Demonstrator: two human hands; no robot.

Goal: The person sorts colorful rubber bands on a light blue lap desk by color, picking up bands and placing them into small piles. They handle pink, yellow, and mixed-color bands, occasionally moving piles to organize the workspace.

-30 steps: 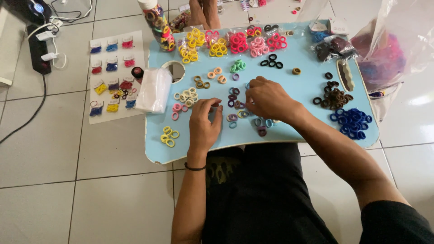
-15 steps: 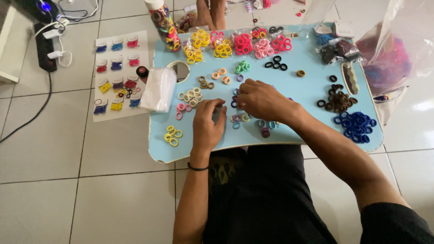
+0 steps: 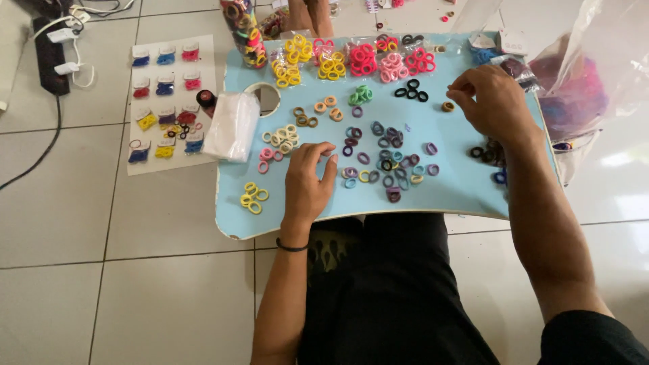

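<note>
Since half a second ago the right hand (image 3: 492,101) has left the middle of the light blue lap counter (image 3: 460,196) and swung out toward its far right side, beside a lone tan hair tie (image 3: 447,106). Its fingers are curled inward with the tips pinched together, but whether a tie sits between them cannot be told. The left hand (image 3: 307,182) has hardly shifted; it rests flat with fingers loosely spread, holding nothing, its fingertips just beside the mixed heap of purple, grey and teal hair ties (image 3: 385,159).

That heap lies between the two hands. To its left sit a cluster of cream ties (image 3: 282,138) and a few yellow ones (image 3: 252,197) near the front edge. Along the far edge, yellow ties (image 3: 291,67) and pink ties (image 3: 362,61) are bunched by colour, with black ties (image 3: 412,89) just below them. A dark pile (image 3: 490,154) lies under the right wrist.

Judging by the move, a piece is being carried from the mixed heap out to a colour group.
</note>
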